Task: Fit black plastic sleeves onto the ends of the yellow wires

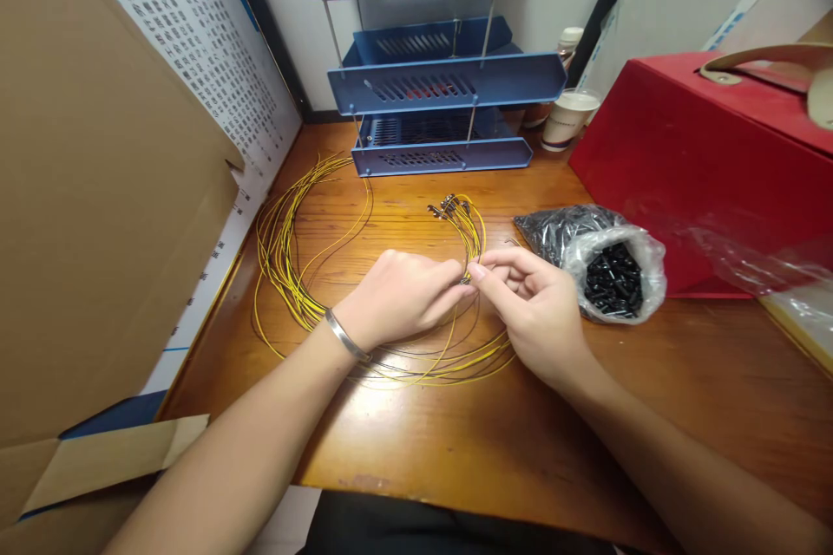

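A loose coil of thin yellow wires (286, 269) lies on the wooden desk (455, 442), its metal-tipped ends (449, 206) bunched near the middle. My left hand (396, 295), with a metal bangle on the wrist, pinches the end of one wire. My right hand (530, 303) meets it fingertip to fingertip, pinched on a small dark piece at that wire end; what the piece is I cannot make out. A clear plastic bag of small black parts (608, 277) lies open just right of my right hand.
A blue three-tier paper tray (449, 78) stands at the back. A paper cup (567, 117) sits beside it. A red box (703, 165) fills the right side, with clear plastic wrap in front of it. Cardboard (97, 191) and a printed sheet (214, 61) wall the left.
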Motion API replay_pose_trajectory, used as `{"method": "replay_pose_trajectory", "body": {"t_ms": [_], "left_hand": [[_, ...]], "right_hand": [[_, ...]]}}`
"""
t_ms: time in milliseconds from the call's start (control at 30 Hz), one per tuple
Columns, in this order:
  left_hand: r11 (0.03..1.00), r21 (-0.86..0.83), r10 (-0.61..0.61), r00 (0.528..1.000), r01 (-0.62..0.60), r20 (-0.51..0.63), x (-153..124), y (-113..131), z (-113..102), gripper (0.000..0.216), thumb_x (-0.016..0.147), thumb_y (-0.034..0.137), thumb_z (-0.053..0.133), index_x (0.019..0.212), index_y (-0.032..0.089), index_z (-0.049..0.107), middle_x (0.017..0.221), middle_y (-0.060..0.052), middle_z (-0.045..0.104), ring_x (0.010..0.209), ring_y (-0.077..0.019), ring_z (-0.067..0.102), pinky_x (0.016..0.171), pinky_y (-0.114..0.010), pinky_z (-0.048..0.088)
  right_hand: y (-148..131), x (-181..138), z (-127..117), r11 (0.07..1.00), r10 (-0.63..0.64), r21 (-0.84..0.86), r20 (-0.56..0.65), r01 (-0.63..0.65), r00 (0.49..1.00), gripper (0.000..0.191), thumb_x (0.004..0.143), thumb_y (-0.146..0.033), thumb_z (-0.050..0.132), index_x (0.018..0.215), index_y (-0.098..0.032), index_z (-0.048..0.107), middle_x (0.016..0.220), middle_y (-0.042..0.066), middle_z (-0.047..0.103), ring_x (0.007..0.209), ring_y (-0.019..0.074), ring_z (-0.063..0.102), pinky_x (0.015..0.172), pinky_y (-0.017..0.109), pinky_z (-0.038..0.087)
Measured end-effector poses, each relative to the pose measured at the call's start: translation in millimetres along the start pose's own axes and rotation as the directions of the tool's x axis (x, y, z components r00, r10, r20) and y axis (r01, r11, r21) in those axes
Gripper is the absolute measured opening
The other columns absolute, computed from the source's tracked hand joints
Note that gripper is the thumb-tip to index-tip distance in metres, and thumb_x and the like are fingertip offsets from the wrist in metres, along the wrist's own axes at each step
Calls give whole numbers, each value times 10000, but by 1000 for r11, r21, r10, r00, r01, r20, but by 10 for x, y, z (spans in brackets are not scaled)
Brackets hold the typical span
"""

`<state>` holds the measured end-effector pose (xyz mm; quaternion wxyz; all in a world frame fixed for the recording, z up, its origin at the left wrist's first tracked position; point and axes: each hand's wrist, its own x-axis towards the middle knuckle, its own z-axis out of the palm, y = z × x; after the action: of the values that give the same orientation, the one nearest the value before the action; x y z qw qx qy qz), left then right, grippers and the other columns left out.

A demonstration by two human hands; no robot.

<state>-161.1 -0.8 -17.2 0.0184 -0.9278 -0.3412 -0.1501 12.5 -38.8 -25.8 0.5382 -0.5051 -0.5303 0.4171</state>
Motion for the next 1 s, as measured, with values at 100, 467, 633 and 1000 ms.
{"method": "replay_pose_trajectory", "body": {"t_ms": [100,467,633,1000], "left_hand": [[1000,8,-12,1000,12,6,3,3,-6,393,1040,417,383,826,174,607,646,-25,680,572,-165,633,528,-259,270],[999,23,-42,999,41,7,5,4,-10,372,1016,427,440,794,179,604,640,-25,683,570,-176,635,525,-268,262],[994,44,-101,994,99,36,10,4,-26,352,1004,436,472,810,179,612,667,-29,694,600,-180,642,537,-256,266],[987,56,-155,985,151,73,19,7,-42,377,1009,464,455,812,181,608,688,-36,704,619,-198,651,547,-263,231]], "right_hand": [[-2,-2,-3,1000,-2,-5,-6,2,1000,188,783,-333,734,804,-160,664,532,-54,517,453,67,403,418,204,309],[2,9,-5,1000,-5,29,-60,7,998,201,790,-345,732,831,-157,673,537,-57,499,463,69,396,429,208,315],[-7,22,-5,999,12,33,-98,-8,995,200,790,-347,734,810,-160,665,543,-52,510,467,71,401,431,208,314],[11,13,-17,998,-56,-18,-106,54,993,154,795,-307,727,780,-176,649,583,-29,569,485,80,452,434,207,356]]}}
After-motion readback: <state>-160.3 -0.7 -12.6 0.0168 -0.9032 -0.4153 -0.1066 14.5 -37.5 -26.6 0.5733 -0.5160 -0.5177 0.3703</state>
